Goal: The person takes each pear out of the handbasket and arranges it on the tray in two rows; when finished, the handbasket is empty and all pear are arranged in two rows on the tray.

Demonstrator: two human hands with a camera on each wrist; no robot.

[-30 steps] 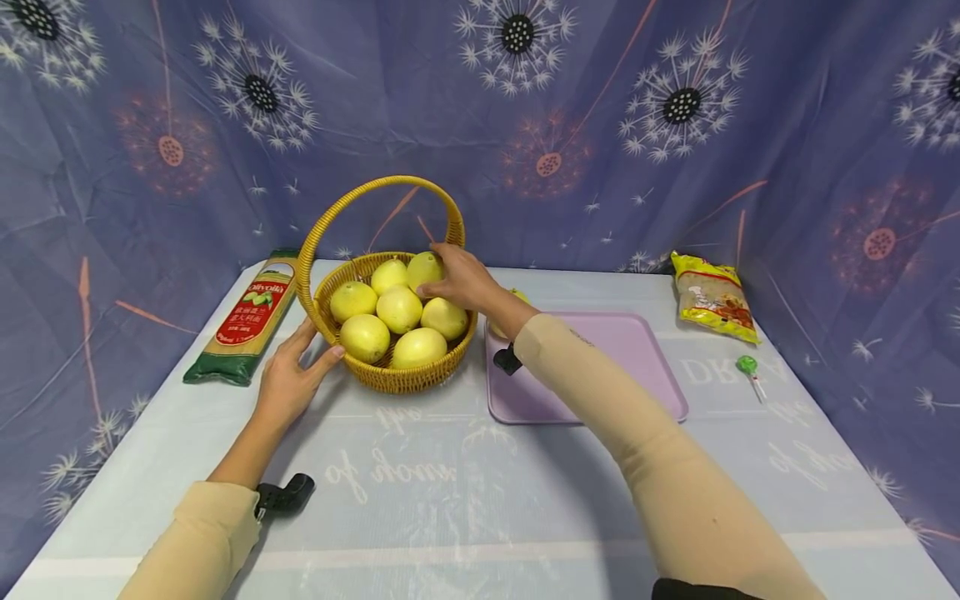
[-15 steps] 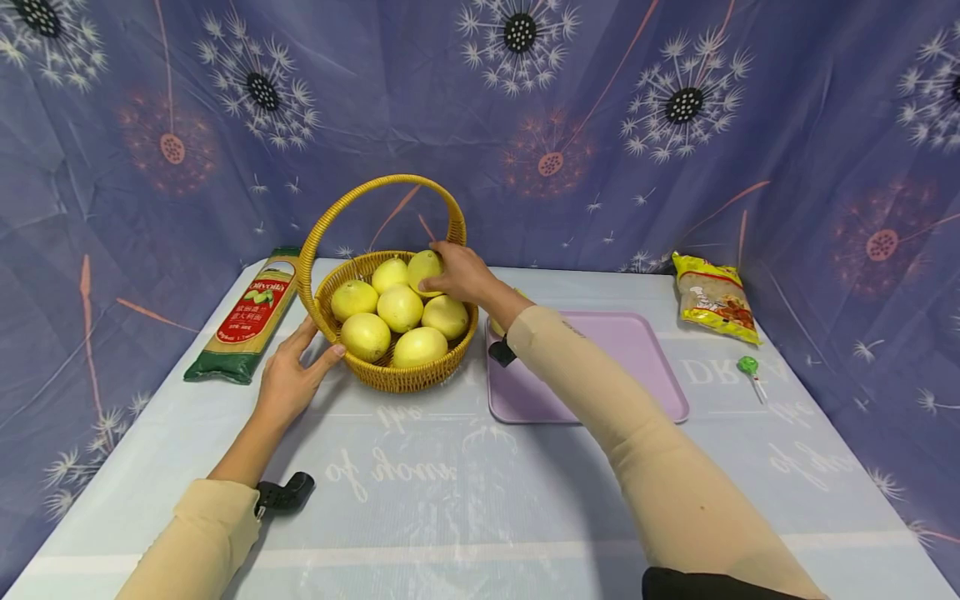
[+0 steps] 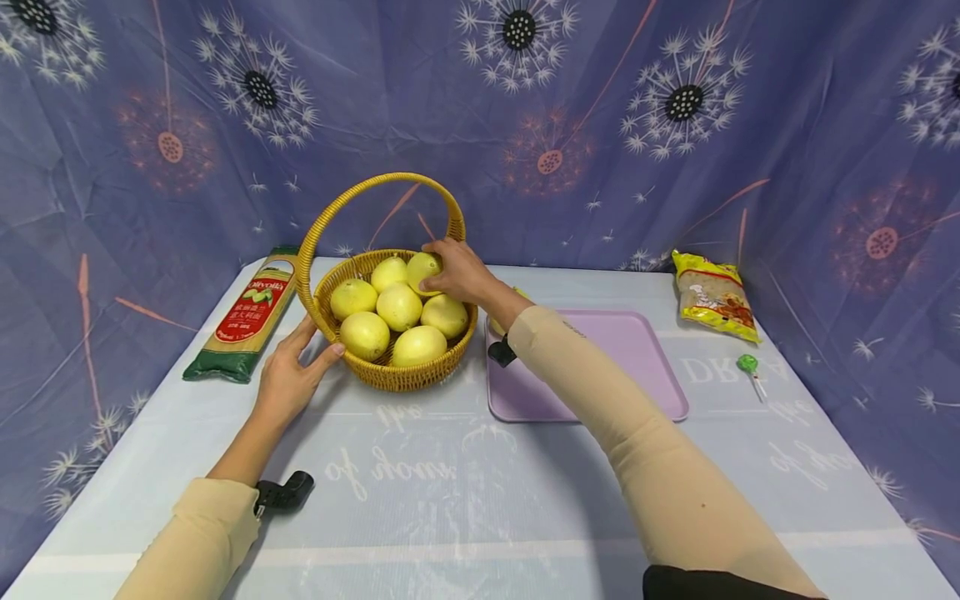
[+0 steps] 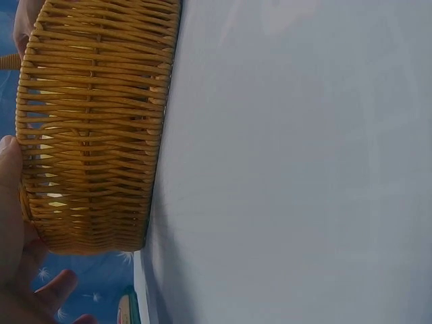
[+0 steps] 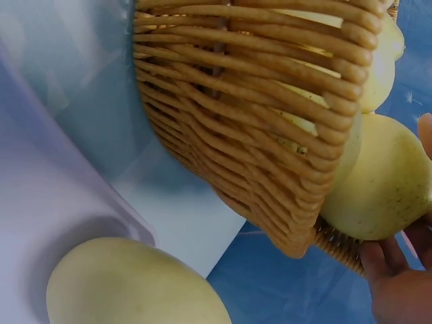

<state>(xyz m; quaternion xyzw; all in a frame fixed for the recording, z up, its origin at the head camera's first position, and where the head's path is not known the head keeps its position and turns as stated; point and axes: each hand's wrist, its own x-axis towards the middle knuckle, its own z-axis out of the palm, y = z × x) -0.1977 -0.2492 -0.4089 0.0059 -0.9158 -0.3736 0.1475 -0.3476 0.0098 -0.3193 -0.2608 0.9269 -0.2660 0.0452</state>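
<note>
A yellow wicker basket (image 3: pixel 401 382) with a tall arched handle holds several pale yellow, lemon-like fruits (image 3: pixel 399 308). My left hand (image 3: pixel 288 379) grips the basket's left side, its thumb on the rim, as the left wrist view also shows. At the basket's back right, my right hand (image 3: pixel 462 273) holds one yellow fruit (image 5: pixel 381 179) between thumb and fingers, amid the other fruits at rim height. Below my right wrist, another yellow fruit (image 5: pixel 135 290) lies on the lilac tray (image 3: pixel 615 367), mostly hidden by the forearm in the head view.
Left of the basket lies a green-and-red spaghetti packet (image 3: pixel 251 312). A yellow snack bag (image 3: pixel 715 297) is at the back right, with a green lollipop (image 3: pixel 748 367) in front of it. A purple dandelion-print cloth (image 3: pixel 465 108) hangs behind the pale table (image 3: pixel 450 517).
My right hand has shifted very slightly at the fruit it holds. The left hand and the basket stay where they were.
</note>
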